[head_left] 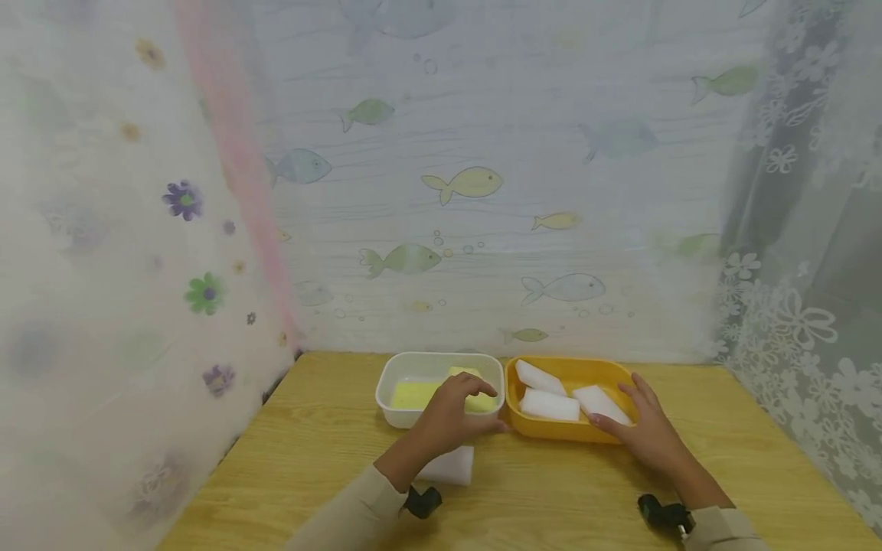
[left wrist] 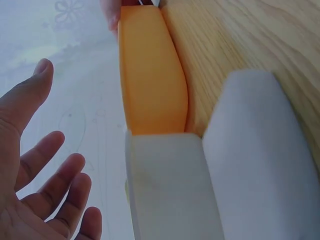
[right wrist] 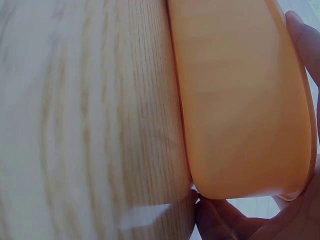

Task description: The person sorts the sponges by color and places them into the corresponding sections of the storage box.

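Note:
My left hand hovers over the near right corner of a white container, fingers loosely bent and nothing between them. Yellow sponge pieces lie inside that container. Beside it on the right stands a yellow-orange container with three white sponge blocks in it. At its right end my right hand grips it, thumb over the near rim and fingers round the end wall. Another white block rests on the table in front of the white container, partly behind my left forearm.
Both containers stand near the back edge of a wood-grain table. A fish-print curtain hangs right behind them, with flowered sheets at both sides. Black wrist devices sit under my wrists.

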